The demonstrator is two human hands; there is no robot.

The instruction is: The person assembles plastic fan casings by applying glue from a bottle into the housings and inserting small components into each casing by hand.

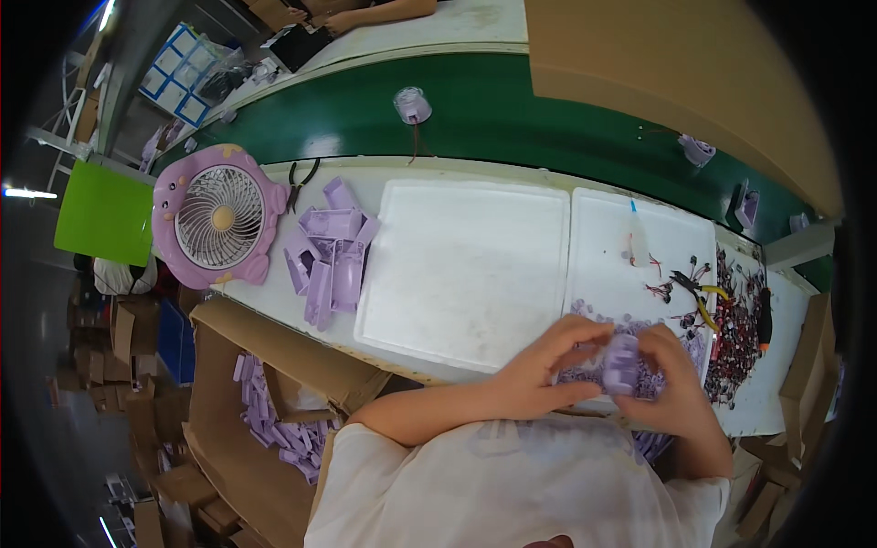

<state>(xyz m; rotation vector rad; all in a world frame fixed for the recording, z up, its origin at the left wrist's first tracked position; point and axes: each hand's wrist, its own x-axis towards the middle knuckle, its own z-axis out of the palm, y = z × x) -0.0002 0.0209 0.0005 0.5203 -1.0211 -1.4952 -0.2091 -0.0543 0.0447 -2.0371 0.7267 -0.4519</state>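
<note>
In front of me my right hand [671, 379] grips a small, light purple plastic housing [621, 365] between fingers and thumb. Curved toward its left side is my left hand [568, 358], the thumb and fingers spread apart; whether its fingertips touch the housing I cannot tell. Many tiny purple plastic pieces [653, 382] lie on the white tray [594, 237] beneath and around both hands. Just beyond the right hand are small parts with red and black wires [731, 315] in a dense heap, and yellow-handled pliers [708, 310].
A glue bottle [639, 242] lies on the right tray; another white tray [466, 265] adjoins it. Purple casings [333, 251], black pliers [297, 185] and a pink fan [222, 217] are leftward. Beyond runs a green conveyor [356, 114]. A cardboard box [215, 402] holds purple parts.
</note>
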